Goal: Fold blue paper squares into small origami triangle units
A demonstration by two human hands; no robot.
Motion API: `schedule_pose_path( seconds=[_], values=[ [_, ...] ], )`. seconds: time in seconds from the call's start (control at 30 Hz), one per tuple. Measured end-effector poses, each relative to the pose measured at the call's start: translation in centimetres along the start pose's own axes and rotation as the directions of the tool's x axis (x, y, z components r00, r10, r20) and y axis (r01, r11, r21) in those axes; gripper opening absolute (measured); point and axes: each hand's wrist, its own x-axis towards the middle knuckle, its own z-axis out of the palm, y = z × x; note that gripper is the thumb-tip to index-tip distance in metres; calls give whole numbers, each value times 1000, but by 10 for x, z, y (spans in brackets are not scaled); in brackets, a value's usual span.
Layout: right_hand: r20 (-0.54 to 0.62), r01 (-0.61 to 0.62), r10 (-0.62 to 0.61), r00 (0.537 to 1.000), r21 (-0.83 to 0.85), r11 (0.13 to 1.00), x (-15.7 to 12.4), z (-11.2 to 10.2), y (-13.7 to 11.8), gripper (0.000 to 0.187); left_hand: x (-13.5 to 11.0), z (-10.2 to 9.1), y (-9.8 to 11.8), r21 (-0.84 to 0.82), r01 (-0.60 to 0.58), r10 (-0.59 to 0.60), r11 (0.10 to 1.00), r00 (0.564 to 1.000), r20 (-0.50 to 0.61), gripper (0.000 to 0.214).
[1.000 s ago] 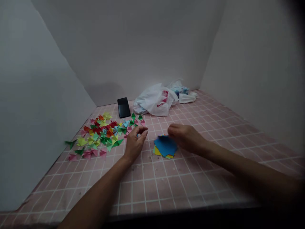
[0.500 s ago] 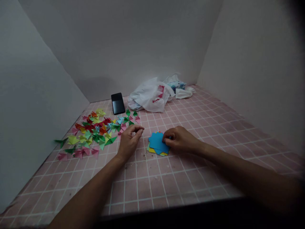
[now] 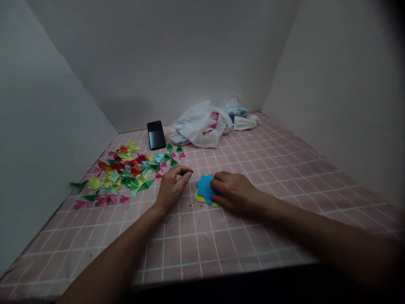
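Note:
A small stack of square coloured papers, fanned unevenly, lies flat on the table. Blue is on top, with yellow, pale green and orange edges poking out beneath. My right hand rests over the stack's right part, its thumb and fingertips apart on the blue sheet. The palm hides that side of the stack. Just left of the papers, my left hand is curled above the cloth, thumb and forefinger tips close together; no object shows between them. Beyond it lie many small folded paper pieces in green, pink, red, yellow and blue.
A dark phone leans near the back wall. To its right sits a crumpled white plastic bag with red print, and behind that another bundle. A pink checked cloth covers the table, with pale walls around it.
My right hand's fingers have opened from a pinch at the stack's edge and now reach further left over the blue sheet. My left hand stays nearly still.

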Motion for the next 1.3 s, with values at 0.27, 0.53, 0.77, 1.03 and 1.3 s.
schedule_pose_path(
  seconds=[0.27, 0.53, 0.77, 1.03, 1.3],
  values=[
    [-20, 95, -100, 995, -161, 982, -4, 9, -9, 13, 0, 0, -3, 5, 11, -11, 1000, 1000, 9, 13],
    [4, 117, -118, 993, -157, 981, -2, 13, -14, 16, -1, 2, -1, -1, 21, -21, 1000, 999, 27, 11],
    [-15, 98, -99, 995, -70, 993, -1, 7, -11, 18, 0, 1, -3, 13, 20, -20, 1000, 999, 33, 13],
    [-43, 92, -96, 994, -97, 991, -1, 11, -11, 19, 0, 2, -2, -21, 41, -40, 999, 999, 26, 13],
    [-60, 103, -108, 992, -80, 991, -2, 11, -10, 18, 0, 2, -6, -43, 47, -46, 998, 999, 18, 12]
  ],
)
